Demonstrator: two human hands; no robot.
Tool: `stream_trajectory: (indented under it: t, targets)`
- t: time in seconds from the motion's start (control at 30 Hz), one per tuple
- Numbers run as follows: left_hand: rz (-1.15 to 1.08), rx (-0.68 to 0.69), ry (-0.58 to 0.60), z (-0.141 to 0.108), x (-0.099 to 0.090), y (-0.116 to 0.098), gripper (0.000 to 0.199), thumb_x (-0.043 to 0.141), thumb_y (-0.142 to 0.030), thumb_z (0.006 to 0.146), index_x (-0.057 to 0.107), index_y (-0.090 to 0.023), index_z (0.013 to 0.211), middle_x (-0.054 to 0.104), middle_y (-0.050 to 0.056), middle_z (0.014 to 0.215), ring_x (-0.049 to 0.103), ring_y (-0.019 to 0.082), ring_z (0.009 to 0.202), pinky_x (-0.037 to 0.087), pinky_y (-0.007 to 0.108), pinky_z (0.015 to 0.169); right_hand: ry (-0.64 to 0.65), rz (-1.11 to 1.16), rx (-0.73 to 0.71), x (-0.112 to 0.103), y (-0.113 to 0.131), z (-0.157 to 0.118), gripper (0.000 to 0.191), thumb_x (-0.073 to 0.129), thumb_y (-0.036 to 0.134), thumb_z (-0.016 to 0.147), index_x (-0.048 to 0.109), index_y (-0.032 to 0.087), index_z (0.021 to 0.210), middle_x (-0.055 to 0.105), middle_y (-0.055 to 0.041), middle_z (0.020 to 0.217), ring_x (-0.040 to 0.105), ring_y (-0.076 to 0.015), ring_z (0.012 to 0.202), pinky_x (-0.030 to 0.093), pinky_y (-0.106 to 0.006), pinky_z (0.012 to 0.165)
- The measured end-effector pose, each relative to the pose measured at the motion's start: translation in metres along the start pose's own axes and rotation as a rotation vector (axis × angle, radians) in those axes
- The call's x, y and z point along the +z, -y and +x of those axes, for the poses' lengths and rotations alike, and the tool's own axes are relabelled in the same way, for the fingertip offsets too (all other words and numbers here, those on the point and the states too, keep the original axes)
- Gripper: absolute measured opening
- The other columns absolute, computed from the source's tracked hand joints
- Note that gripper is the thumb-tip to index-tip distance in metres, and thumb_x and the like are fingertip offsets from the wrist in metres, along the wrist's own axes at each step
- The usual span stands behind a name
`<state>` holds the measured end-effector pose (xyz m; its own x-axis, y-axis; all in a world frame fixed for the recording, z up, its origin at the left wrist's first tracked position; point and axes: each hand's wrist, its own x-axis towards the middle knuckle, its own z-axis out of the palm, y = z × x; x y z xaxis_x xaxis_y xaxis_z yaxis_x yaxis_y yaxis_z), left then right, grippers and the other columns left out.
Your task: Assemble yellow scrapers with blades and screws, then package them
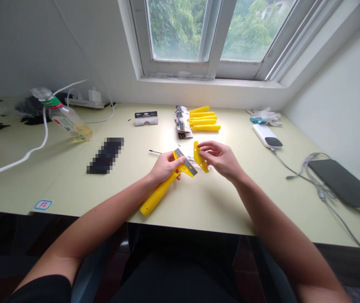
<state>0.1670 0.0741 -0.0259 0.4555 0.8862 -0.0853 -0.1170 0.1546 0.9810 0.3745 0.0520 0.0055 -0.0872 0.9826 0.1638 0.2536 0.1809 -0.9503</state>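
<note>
My left hand [164, 167] is closed around the head of a yellow scraper [159, 194], whose handle slants down toward the table's front edge. A grey metal blade [187, 163] lies across the scraper head, with my left thumb pressing on it. Just to the right, my right hand [219, 158] pinches a flat yellow cover plate [200, 158] with small holes, held apart from the scraper. Behind the hands lies a thin screwdriver [156, 151], partly hidden by my left hand. Small screws [179, 145] rest on the table beyond the blade.
Several yellow-handled scrapers [203, 120] in card sleeves lie near the window, beside a black-and-white card sleeve [146, 118]. At left are a tilted bottle [68, 120] and a pixelated dark phone-like object [106, 155]. A white power bank [266, 136], gloves [266, 116] and cables [314, 176] lie right.
</note>
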Motion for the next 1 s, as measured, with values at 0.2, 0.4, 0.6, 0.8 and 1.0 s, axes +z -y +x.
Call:
stream_trajectory:
  t: [0.2, 0.4, 0.6, 0.8, 1.0]
  targets:
    - [0.01, -0.018, 0.017, 0.0, -0.002, -0.001, 0.036, 0.076, -0.044, 0.08, 0.059, -0.013, 0.087, 0.059, 0.001, 0.074, 0.051, 0.008, 0.05, 0.053, 0.026, 0.045, -0.008, -0.029, -0.015, -0.001, 0.001, 0.0, 0.024, 0.069, 0.034, 0.082, 0.072, 0.018, 0.099, 0.072, -0.0081, 0.095, 0.068, -0.0198, 0.083, 0.057, -0.03, 0.063]
    - [-0.035, -0.062, 0.03, -0.001, -0.001, -0.003, 0.04, 0.07, -0.051, 0.083, 0.059, -0.013, 0.089, 0.056, -0.001, 0.067, 0.054, 0.009, 0.049, 0.054, 0.026, 0.049, 0.104, 0.076, -0.005, 0.0, 0.003, -0.003, 0.036, 0.07, 0.031, 0.083, 0.065, 0.018, 0.116, 0.074, -0.0053, 0.087, 0.063, -0.0142, 0.066, 0.051, -0.026, 0.053]
    - [-0.102, -0.118, 0.036, 0.001, -0.003, 0.0, 0.045, 0.064, -0.058, 0.084, 0.06, -0.014, 0.093, 0.063, 0.004, 0.074, 0.059, 0.012, 0.049, 0.053, 0.028, 0.049, 0.062, -0.021, -0.055, 0.013, -0.002, -0.005, 0.023, 0.07, 0.03, 0.084, 0.071, 0.019, 0.105, 0.076, -0.0058, 0.093, 0.072, -0.0199, 0.083, 0.06, -0.034, 0.074]
    - [-0.133, -0.135, 0.055, 0.001, -0.004, 0.0, 0.039, 0.068, -0.052, 0.082, 0.06, -0.016, 0.094, 0.063, 0.002, 0.073, 0.06, 0.013, 0.05, 0.052, 0.027, 0.049, 0.007, -0.134, -0.076, 0.026, -0.006, -0.009, 0.018, 0.069, 0.031, 0.084, 0.073, 0.02, 0.098, 0.077, -0.0052, 0.09, 0.073, -0.0208, 0.081, 0.06, -0.033, 0.072]
    - [-0.096, -0.017, 0.119, 0.0, -0.004, 0.002, 0.033, 0.075, -0.04, 0.079, 0.064, -0.013, 0.094, 0.063, 0.003, 0.078, 0.058, 0.01, 0.054, 0.052, 0.027, 0.053, -0.001, -0.23, -0.091, 0.029, -0.003, -0.009, 0.015, 0.066, 0.031, 0.086, 0.073, 0.019, 0.091, 0.074, -0.0037, 0.078, 0.069, -0.0167, 0.068, 0.054, -0.027, 0.059]
